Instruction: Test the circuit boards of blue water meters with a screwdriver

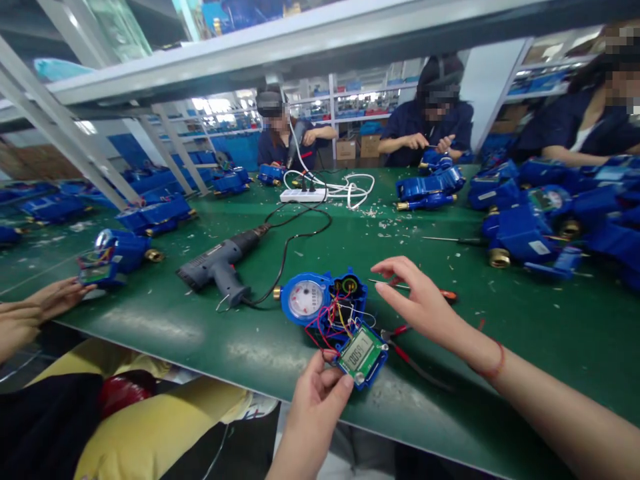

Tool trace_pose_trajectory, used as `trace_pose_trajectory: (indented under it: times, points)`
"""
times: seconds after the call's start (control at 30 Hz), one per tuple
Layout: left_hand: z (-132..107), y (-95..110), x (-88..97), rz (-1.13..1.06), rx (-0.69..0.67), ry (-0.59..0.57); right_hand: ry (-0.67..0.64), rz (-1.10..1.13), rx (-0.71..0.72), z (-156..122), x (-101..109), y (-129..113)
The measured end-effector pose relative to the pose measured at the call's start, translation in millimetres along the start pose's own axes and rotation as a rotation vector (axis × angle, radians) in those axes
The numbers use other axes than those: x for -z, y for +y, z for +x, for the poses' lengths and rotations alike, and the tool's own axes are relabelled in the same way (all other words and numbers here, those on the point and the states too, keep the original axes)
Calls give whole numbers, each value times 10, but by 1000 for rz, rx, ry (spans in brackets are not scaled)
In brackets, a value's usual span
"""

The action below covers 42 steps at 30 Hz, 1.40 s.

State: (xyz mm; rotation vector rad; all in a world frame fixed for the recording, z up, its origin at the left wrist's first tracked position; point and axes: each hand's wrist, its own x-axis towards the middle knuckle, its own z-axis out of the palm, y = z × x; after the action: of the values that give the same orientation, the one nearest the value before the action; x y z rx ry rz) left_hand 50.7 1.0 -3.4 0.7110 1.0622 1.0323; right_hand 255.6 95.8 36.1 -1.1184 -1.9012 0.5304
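Note:
A blue water meter [306, 299] lies on the green bench in front of me, its round dial facing up. Its side compartment is uncovered, and red, yellow and white wires [334, 317] run out to a green circuit board with an LCD display [361, 352] set in a blue cover. My left hand [325, 393] grips the lower left edge of that board and cover between thumb and fingers. Just right of the meter, my right hand [417, 300] hovers with fingers apart, holding nothing. Behind it lies a screwdriver [449, 295], partly hidden. Red-handled pliers [400, 343] rest beside the board.
A heat gun [220, 263] lies left of the meter, its black cable trailing to a white power strip [303, 195]. Many blue meters [525, 233] crowd the right; another screwdriver [457, 241] lies near them. A neighbour's hands [50, 303] hold a meter at left. Several co-workers sit opposite.

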Motion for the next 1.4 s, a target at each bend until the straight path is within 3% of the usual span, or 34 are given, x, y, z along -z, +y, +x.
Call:
trace_pose_trajectory:
  times: [0.2, 0.33, 0.4, 0.5, 0.53, 0.63, 0.67, 0.73, 0.8, 0.9, 1.0, 1.13, 1.23, 1.4]
  points:
    - [6, -10, -236, -44, -28, -5, -123, 13, -110, -768, -96, -198]
    - [68, -81, -228, 34, -17, -1, -194, 44, -157, -896, -280, -125]
    - [39, -16, -103, 250, -7, -88, -163, 40, -170, -878, -328, -78]
    - [-61, 355, 144, 886, -69, -263, -112, 18, -157, -853, -343, -39]
    - [-71, 540, 204, 1045, -165, -211, -103, 11, -150, -852, -341, -34]
    - [120, 1103, 236, 1299, -647, 132, -109, -3, -120, -860, -338, -39]
    - [263, 1251, 206, 1364, -734, 131, -114, -9, -110, -862, -339, -43]
    - [613, 1449, 129, 1463, -769, -49, -123, -28, -94, -862, -341, -45]
    - [937, 1538, 76, 1492, -492, -364, -132, -59, -78, -857, -337, -35]
    - [1145, 1558, 89, 1503, -384, -459, -153, -117, -42, -843, -313, 2]
    - [980, 1501, 204, 1520, -354, -390, -199, -162, 17, -813, -277, 44]
    - [491, 1301, 433, 1445, -339, -146, -264, -207, 143, -742, -254, 76]
    - [131, 1095, 559, 1331, -299, -98, -279, -259, 255, -668, -269, 109]
    - [-163, 774, 527, 1289, -396, 267, -205, -331, 437, -559, -315, 154]
